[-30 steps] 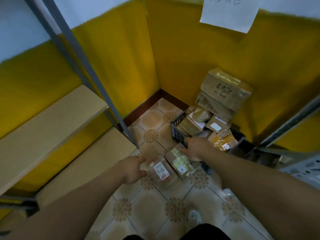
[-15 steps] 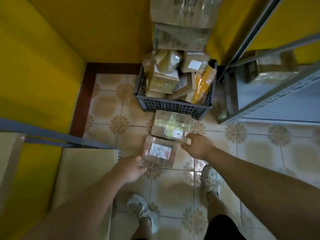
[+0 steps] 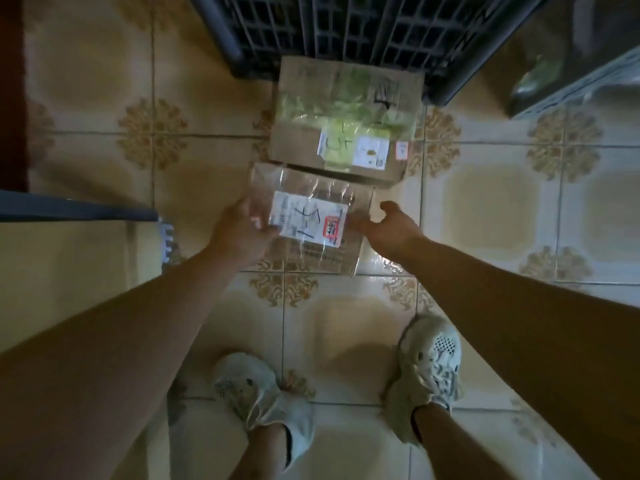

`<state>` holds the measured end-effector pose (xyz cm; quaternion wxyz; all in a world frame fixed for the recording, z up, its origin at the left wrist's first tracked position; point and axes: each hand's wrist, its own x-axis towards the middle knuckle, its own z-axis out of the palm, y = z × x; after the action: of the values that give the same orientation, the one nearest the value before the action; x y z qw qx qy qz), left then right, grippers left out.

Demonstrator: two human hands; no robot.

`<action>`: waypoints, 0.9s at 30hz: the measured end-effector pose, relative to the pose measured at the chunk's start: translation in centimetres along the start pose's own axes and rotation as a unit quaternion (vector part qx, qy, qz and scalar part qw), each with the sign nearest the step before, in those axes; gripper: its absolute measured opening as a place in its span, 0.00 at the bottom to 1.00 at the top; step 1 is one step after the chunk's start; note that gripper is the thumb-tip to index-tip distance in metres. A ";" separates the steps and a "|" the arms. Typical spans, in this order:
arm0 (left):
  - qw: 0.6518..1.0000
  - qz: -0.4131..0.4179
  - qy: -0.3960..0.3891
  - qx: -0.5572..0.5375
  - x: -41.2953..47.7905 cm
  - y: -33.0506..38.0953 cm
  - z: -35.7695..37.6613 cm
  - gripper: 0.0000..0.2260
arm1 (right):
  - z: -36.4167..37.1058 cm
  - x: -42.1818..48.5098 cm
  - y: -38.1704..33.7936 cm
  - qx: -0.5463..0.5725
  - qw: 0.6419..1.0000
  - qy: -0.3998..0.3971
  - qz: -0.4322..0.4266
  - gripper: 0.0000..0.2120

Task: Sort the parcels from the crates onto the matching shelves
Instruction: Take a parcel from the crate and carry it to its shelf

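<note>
A small cardboard parcel (image 3: pixel 313 254), wrapped in clear tape and bearing a white label, lies on the tiled floor in front of my feet. My left hand (image 3: pixel 242 233) holds its left edge, with the thumb lying on top by the label. My right hand (image 3: pixel 389 230) is spread at the parcel's right edge, its thumb touching the top near the label. A larger cardboard parcel (image 3: pixel 346 123) with green tape and labels lies just beyond, against the dark plastic crate (image 3: pixel 346 32). The crate's contents are out of view.
A low wooden shelf board (image 3: pixel 62 271) with a grey metal rail (image 3: pixel 76 209) is at my left. A grey shelf frame (image 3: pixel 581 84) stands at the upper right. My two feet in light shoes (image 3: pixel 429 368) stand on the floor behind the parcels.
My view has dropped and moved close to the floor parcels. Both hands have reached forward from short of the small parcel onto its two sides.
</note>
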<state>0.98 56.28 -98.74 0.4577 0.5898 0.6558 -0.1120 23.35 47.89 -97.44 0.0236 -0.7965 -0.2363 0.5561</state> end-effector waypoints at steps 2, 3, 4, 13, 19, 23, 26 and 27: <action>0.998 -0.026 0.032 -0.053 2.3 -0.6 2.0 0.19 | 1.6 2.8 1.2 0.055 0.998 0.019 0.010 0.34; 0.994 -0.043 0.046 -0.091 3.2 -0.8 2.7 0.23 | 2.4 4.0 1.6 0.087 0.996 0.022 0.014 0.35; 0.989 -0.063 0.062 -0.120 3.9 -1.1 3.2 0.29 | 3.1 5.0 2.0 0.124 0.992 0.020 0.017 0.35; 0.973 -0.074 0.093 -0.200 -0.4 0.7 2.3 0.27 | 3.6 2.1 3.3 0.320 0.946 0.004 0.042 0.19; 0.980 0.024 0.057 -0.191 -12.8 7.1 -4.4 0.16 | -3.3 -11.6 2.0 0.381 0.923 0.057 0.023 0.17; 0.977 0.092 0.034 -0.190 -22.4 11.3 -11.5 0.19 | -8.1 -24.2 -1.2 0.428 0.900 0.072 -0.020 0.21; 0.972 0.144 0.019 -0.187 -29.4 14.9 -17.2 0.25 | -11.2 -34.0 -3.0 0.446 0.886 0.098 -0.076 0.26; 0.969 0.167 0.013 -0.183 -31.5 16.2 -19.1 0.26 | -12.1 -37.2 -3.4 0.448 0.882 0.111 -0.093 0.27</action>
<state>2.61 52.76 -58.65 0.5619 0.5984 0.5630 0.0957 22.97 38.70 -59.29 0.4553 -0.7317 -0.0314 0.5062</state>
